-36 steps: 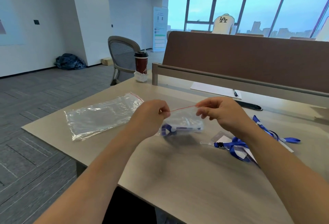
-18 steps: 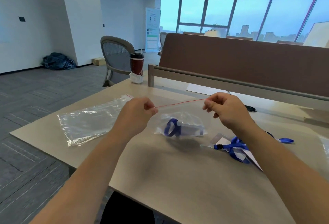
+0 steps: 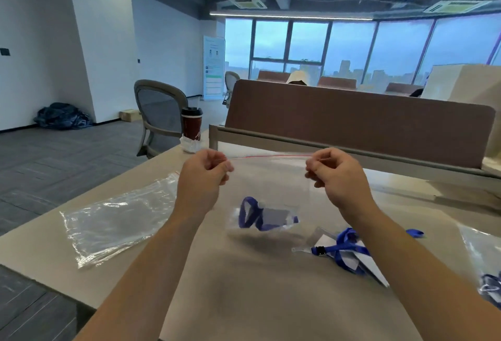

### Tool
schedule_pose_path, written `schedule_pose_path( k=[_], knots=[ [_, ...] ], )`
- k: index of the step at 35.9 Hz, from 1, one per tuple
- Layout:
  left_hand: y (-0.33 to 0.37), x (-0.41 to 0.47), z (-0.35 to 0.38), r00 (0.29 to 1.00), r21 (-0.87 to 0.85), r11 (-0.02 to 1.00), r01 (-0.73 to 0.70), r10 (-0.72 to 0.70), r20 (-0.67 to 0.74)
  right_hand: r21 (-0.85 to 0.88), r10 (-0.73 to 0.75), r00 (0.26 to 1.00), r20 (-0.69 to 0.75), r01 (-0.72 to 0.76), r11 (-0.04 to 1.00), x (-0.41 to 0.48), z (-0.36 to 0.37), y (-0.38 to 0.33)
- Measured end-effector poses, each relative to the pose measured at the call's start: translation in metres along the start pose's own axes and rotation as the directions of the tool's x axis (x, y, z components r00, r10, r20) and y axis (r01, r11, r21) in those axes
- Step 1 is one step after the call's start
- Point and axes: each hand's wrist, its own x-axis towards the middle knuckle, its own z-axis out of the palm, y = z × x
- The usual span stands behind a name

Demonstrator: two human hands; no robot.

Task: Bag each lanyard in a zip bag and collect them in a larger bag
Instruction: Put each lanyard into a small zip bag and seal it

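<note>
A clear zip bag with a red strip along its top hangs above the table, stretched between my hands. My left hand pinches its left top corner and my right hand pinches its right top corner. A blue lanyard with a badge holder sits at the bottom of that bag. A loose blue lanyard with a card holder lies on the table to the right. A stack of empty clear bags lies flat at the left.
A red coffee cup stands on a crumpled tissue at the table's far left corner. A brown partition runs along the back. Another clear bag with a blue lanyard lies at the right edge. A grey chair stands beyond the table.
My hands have moved apart and upward, pulling the bag's red top strip taut. The bag with the lanyard has lifted off the table. The camera has tilted up.
</note>
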Motion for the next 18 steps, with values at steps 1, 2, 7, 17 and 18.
schedule_pose_path(
  k=[1, 2, 7, 17, 18],
  knots=[
    [0.007, 0.003, 0.003, 1.000, -0.040, 0.999, -0.012, 0.012, -0.008, 0.043, 0.005, 1.000, 0.005, -0.006, 0.999, 0.002, -0.005, -0.004],
    [0.015, 0.007, 0.006, 1.000, -0.087, 0.996, -0.021, 0.021, -0.011, 0.082, 0.005, 1.000, 0.005, -0.006, 0.997, 0.005, -0.011, -0.007],
    [0.061, 0.024, 0.026, 0.995, -0.266, 0.960, -0.089, 0.099, 0.027, 0.193, -0.024, 0.994, -0.107, 0.044, 0.980, 0.020, -0.049, -0.031],
    [0.154, 0.007, 0.088, 0.940, -0.452, 0.873, -0.183, 0.290, 0.179, 0.151, -0.123, 0.932, -0.341, 0.184, 0.971, 0.013, -0.164, -0.074],
    [0.159, 0.001, 0.098, 0.936, -0.462, 0.870, -0.173, 0.291, 0.196, 0.154, -0.120, 0.925, -0.360, 0.186, 0.970, 0.008, -0.176, -0.074]
  ],
)
